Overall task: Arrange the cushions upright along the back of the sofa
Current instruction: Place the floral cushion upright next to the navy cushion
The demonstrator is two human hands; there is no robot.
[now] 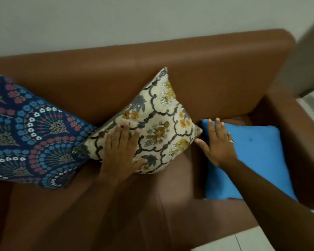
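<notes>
A cream floral cushion [158,122] leans on one corner against the back of the brown sofa [207,69], tilted like a diamond. My left hand [121,151] lies flat on its lower left face, fingers spread. To its left a dark blue patterned cushion [25,134] leans against the sofa back, touching the cream one. At the right a plain blue cushion [257,160] lies flat on the seat beside the armrest. My right hand [217,144] rests open on the blue cushion's near left part, thumb pointing toward the cream cushion.
The sofa's right armrest [297,134] borders the blue cushion. A pale wall [134,19] rises behind the sofa back. Bare brown seat [152,205] stretches in front of the cushions. White floor tiles [261,240] show at the lower right.
</notes>
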